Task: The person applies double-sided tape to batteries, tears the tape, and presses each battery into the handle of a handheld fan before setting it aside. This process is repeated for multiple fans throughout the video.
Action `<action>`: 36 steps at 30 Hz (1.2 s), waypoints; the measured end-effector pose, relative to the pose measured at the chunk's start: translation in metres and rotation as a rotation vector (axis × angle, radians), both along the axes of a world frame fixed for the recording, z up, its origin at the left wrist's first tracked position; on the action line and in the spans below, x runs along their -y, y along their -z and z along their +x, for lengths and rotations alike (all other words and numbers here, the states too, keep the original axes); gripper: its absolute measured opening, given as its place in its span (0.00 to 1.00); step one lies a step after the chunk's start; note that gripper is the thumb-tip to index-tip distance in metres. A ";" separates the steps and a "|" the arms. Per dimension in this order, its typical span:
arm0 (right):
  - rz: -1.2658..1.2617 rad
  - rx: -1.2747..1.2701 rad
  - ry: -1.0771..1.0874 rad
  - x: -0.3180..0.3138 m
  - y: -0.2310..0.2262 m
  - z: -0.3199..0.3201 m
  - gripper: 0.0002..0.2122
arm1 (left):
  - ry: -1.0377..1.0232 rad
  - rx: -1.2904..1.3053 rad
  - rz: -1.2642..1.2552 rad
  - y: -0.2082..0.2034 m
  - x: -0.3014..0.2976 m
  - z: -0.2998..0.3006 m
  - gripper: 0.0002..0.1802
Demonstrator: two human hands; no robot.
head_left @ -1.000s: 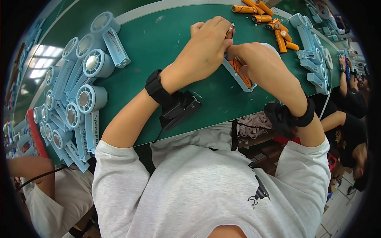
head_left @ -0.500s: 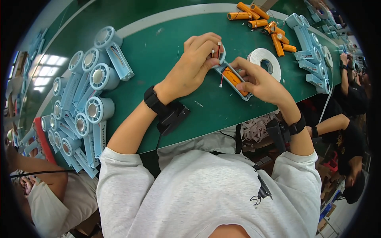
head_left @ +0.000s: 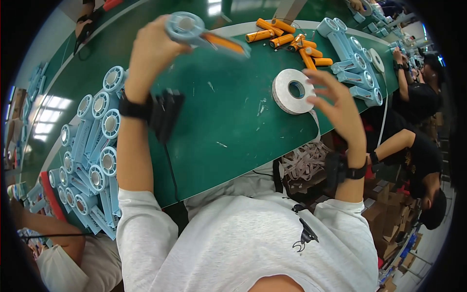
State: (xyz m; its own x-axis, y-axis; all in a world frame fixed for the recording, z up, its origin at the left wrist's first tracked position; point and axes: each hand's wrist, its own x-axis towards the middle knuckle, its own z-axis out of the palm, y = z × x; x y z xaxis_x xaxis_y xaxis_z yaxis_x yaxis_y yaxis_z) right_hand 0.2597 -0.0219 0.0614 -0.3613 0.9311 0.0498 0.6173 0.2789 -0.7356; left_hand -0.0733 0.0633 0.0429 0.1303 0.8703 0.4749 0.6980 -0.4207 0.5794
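High over the left of the bench, my left hand grips a light-blue handheld fan by its round head. Its handle points right and is smeared by motion, with an orange battery showing along the open side. My right hand hangs at the right with fingers spread and nothing in them. Closest to those fingers is a roll of white tape, its loose end hanging over the bench edge. Whether the fingertips touch the roll, I cannot tell.
Several light-blue fans are crowded at the left. Loose orange batteries with thin wires lie at the back. More fans stand at the right, beside a co-worker's arm. Paper strips fill a box below the green bench's edge.
My left hand has carried the fan up and left, away from my right hand. The right hand has let go of the handle and spread its fingers. The view has also shifted.
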 end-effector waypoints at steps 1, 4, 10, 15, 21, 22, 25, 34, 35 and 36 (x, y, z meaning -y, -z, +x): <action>0.012 -0.004 0.005 -0.010 -0.002 0.014 0.25 | -0.134 -0.006 0.047 -0.001 -0.018 -0.017 0.21; 0.024 0.197 0.089 -0.055 0.004 0.043 0.28 | -0.599 -0.084 -0.248 0.027 -0.066 -0.077 0.26; 0.060 0.215 0.149 -0.131 0.058 0.068 0.35 | -0.998 -0.488 -0.158 0.017 -0.074 -0.020 0.39; -0.032 0.260 0.350 -0.143 0.049 0.014 0.36 | -0.275 -0.455 0.372 -0.001 -0.095 0.106 0.39; -0.054 0.138 0.182 -0.134 0.057 0.012 0.36 | 0.107 -0.313 -0.232 0.053 -0.106 0.190 0.40; -0.030 0.059 0.150 -0.128 0.062 0.009 0.35 | 0.108 -0.313 -0.241 0.059 -0.104 0.189 0.40; -0.004 -0.096 0.109 -0.105 0.062 0.012 0.33 | 0.103 -0.340 -0.306 0.069 -0.085 0.175 0.40; 0.002 0.189 0.217 0.035 0.036 0.039 0.25 | 0.500 -0.369 0.108 0.044 0.084 0.160 0.31; 0.165 0.254 0.263 0.049 0.057 0.032 0.21 | 0.491 -0.415 0.129 0.051 0.088 0.162 0.31; 0.332 0.316 0.309 0.059 0.068 0.025 0.17 | 0.481 -0.463 0.152 0.056 0.090 0.163 0.31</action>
State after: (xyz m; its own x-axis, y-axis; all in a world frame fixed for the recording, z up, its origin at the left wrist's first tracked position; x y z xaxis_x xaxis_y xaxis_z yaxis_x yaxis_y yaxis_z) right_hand 0.2842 -0.0808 -0.0070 -0.1185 0.9489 0.2924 0.8839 0.2350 -0.4044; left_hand 0.0893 -0.0268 -0.0135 0.7048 0.5928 0.3897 0.5749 -0.7991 0.1757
